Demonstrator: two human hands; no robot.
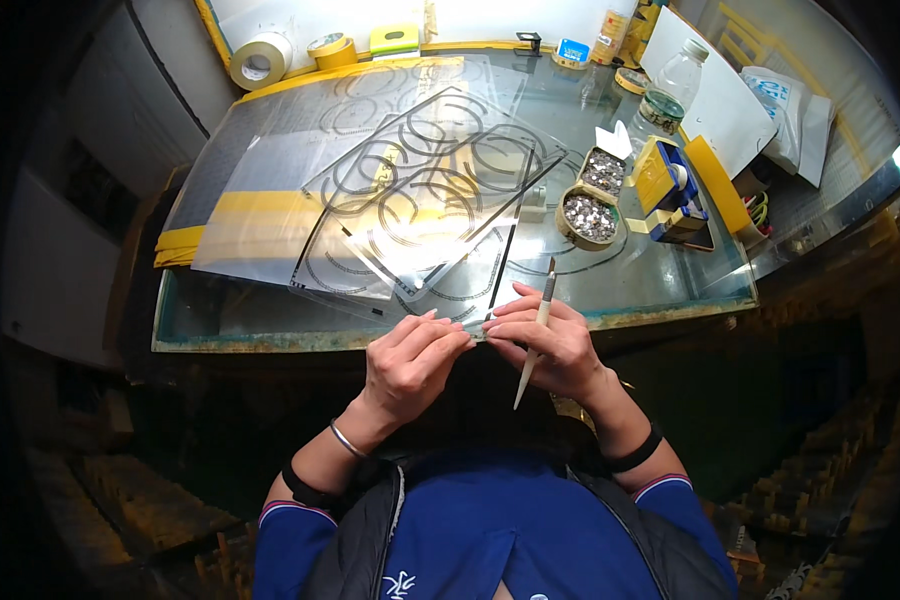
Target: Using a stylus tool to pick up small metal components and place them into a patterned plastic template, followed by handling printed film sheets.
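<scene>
My left hand (410, 363) is closed at the near edge of the glass-topped table, thumb and fingertips pressed on something too small to make out. Close beside it, my right hand (560, 348) holds a slim craft knife (535, 352) between its fingers, the pale handle slanting toward me and the pointed tip away. Its thumb and forefinger also meet near the left fingertips. Just beyond the hands lie overlapping clear film sheets (370, 262), printed with black rings and curved lines; bright glare covers part of them.
Two tins of small shiny pieces (590, 218) stand right of the films, beside a blue and yellow tape dispenser (667, 185). Tape rolls (260, 62) line the back left. A clear jar (680, 82), a white board (715, 95) and a plastic bag (775, 110) occupy the back right.
</scene>
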